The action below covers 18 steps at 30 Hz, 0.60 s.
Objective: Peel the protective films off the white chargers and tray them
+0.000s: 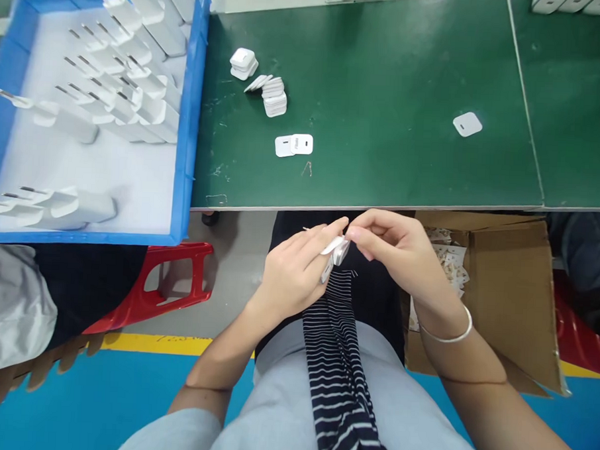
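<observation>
My left hand (298, 265) is closed around white plastic pieces (339, 252) just off the table's front edge, above my lap. One piece looks like a thin plate tilted over a thicker one with a dark slot; my fingers hide much of them. My right hand (391, 245) has its thumb and index finger pinched at the upper right edge of these pieces. Nearest on the table lie two overlapping white slotted plates (301, 144), one with small print. Behind them stand a leaning row of white plates (274, 96) and a small stack of white plates (243, 62).
A blue tray (188, 114) on the left holds several white plugs (151, 106) with metal prongs. A single white slotted plate (467, 124) lies right on the green table (375, 89). Below are an open cardboard box (513, 287) and a red stool (198, 273); a person sits at left.
</observation>
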Tool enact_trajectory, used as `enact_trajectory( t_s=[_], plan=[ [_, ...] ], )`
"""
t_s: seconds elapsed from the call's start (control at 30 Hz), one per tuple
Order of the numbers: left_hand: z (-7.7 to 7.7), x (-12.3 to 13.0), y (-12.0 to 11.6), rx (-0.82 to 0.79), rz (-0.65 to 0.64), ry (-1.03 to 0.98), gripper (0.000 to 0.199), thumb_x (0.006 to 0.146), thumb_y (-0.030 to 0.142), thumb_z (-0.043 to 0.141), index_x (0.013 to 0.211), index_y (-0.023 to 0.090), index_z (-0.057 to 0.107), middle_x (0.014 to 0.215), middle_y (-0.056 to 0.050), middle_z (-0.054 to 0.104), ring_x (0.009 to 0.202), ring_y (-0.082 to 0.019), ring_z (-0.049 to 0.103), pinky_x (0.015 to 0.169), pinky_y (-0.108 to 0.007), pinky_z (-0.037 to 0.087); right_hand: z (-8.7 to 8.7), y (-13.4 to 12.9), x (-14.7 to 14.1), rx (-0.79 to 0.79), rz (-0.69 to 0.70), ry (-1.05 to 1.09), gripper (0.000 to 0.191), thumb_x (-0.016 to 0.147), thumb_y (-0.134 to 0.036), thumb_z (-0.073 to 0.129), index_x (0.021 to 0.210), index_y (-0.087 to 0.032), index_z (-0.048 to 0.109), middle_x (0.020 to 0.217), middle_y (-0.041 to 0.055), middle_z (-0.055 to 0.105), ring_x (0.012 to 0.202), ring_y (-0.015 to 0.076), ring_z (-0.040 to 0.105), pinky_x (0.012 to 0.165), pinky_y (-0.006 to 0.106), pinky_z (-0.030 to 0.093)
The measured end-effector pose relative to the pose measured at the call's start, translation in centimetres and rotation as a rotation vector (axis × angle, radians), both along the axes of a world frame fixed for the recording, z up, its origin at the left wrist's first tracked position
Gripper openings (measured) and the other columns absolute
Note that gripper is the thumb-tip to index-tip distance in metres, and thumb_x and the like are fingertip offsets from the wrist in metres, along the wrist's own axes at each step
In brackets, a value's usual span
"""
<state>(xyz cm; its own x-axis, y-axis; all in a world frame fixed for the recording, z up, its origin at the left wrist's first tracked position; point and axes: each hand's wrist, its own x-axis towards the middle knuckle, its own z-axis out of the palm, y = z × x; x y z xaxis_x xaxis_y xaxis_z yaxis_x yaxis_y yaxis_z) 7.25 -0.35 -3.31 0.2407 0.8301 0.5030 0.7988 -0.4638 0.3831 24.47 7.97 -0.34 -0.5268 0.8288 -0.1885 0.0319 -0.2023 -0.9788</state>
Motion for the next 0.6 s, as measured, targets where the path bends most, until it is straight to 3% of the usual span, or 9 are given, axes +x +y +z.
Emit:
enact_trajectory(
  t_s=[0.13, 0.27, 0.37, 0.4, 0.5, 0.6],
  plan=[
    [-0.4, -0.1, 0.5, 0.128, 0.001, 0.166, 0.025, 0.091, 0.005, 0.050, 0.110, 0.014, 0.064, 0.133, -0.012, 0.070, 0.110, -0.028, 0.074, 0.087, -0.040, 0.063, -0.1, 0.2, -0.8, -0.144, 0.061, -0.013, 0.028, 0.079, -0.039, 0.082, 0.072, -0.016, 0.068, 0.053, -0.0057, 0.053, 0.046, 0.0050, 0.042, 0.043, 0.020, 0.032],
    [-0.4, -0.5, 0.4, 0.069, 0.016, 0.136, 0.024, 0.091, 0.006, 0.050, 0.109, 0.015, 0.065, 0.147, -0.014, 0.059, 0.105, -0.025, 0.075, 0.083, -0.036, 0.063, -0.8, 0.0, -0.5, -0.214, 0.067, -0.010, 0.027, 0.077, -0.038, 0.083, 0.072, -0.015, 0.070, 0.047, -0.0062, 0.050, 0.042, 0.0048, 0.039, 0.040, 0.020, 0.026],
    [-0.2, -0.8, 0.0, -0.100, 0.012, -0.100, 0.029, 0.090, 0.013, 0.059, 0.118, 0.018, 0.064, 0.162, -0.018, 0.038, 0.101, -0.021, 0.076, 0.076, -0.031, 0.064, -1.8, -0.7, -0.4, -0.142, -0.157, 0.053, 0.017, 0.081, -0.031, 0.081, 0.074, -0.017, 0.072, 0.049, -0.0054, 0.053, 0.043, 0.0053, 0.042, 0.040, 0.019, 0.029],
    [-0.1, -0.8, -0.2, -0.172, -0.016, -0.216, 0.031, 0.089, 0.015, 0.064, 0.119, 0.019, 0.065, 0.162, -0.018, 0.038, 0.104, -0.021, 0.075, 0.079, -0.032, 0.064, -2.1, -1.1, -0.4, -0.094, -0.244, 0.068, 0.015, 0.082, -0.028, 0.080, 0.074, -0.018, 0.073, 0.050, -0.0052, 0.055, 0.044, 0.0055, 0.043, 0.041, 0.019, 0.031],
    [0.6, -0.7, -0.4, -0.337, -0.100, -0.544, 0.036, 0.080, 0.020, 0.080, 0.115, 0.019, 0.070, 0.143, -0.015, 0.061, 0.117, -0.024, 0.071, 0.097, -0.036, 0.061, -2.9, -1.9, -0.8, 0.036, -0.364, 0.085, 0.009, 0.082, -0.022, 0.080, 0.075, -0.020, 0.074, 0.055, -0.0045, 0.061, 0.046, 0.0059, 0.048, 0.044, 0.019, 0.036],
    [1.1, -0.6, -0.2, -0.362, -0.077, -0.711, 0.040, 0.075, 0.020, 0.086, 0.113, 0.021, 0.073, 0.122, -0.010, 0.073, 0.113, -0.022, 0.071, 0.099, -0.035, 0.060, -3.2, -2.3, -0.9, 0.103, -0.328, 0.068, 0.008, 0.082, -0.020, 0.079, 0.075, -0.021, 0.075, 0.061, -0.0038, 0.066, 0.047, 0.0064, 0.052, 0.045, 0.020, 0.040]
  ],
)
